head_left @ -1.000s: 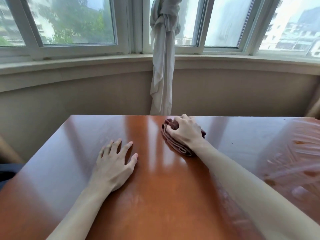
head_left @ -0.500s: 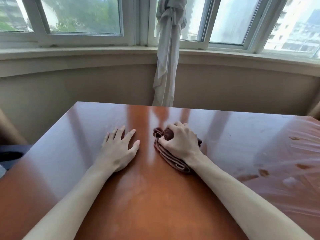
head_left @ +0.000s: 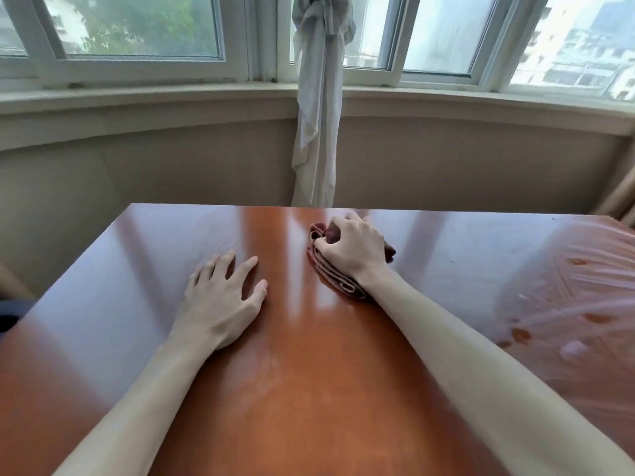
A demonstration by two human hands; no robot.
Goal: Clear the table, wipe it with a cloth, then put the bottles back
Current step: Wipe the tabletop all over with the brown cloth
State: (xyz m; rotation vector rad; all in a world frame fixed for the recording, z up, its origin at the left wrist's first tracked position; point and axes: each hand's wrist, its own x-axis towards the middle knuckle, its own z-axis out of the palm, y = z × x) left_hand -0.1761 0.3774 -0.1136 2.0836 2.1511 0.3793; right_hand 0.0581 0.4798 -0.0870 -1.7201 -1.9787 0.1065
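Reddish-brown wood table [head_left: 137, 269] carries both hands. The right hand [head_left: 354, 250] grips a bunched dark red cloth [head_left: 335, 281] near the far edge. The left hand [head_left: 220, 304] lies flat, fingers spread, to its left and nearer.

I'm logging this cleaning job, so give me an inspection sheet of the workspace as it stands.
Surface: glossy brown table; clear plastic film covers its right end.
Job's things: dark red cloth, bunched, on the table near the far edge; no bottles in view.
Clutter: nothing seen.
Hands: left hand flat on the table, fingers spread; right hand grips the cloth.
Cables: nothing seen.
Surroundings: windows, sill, knotted pale curtain hanging behind the table.
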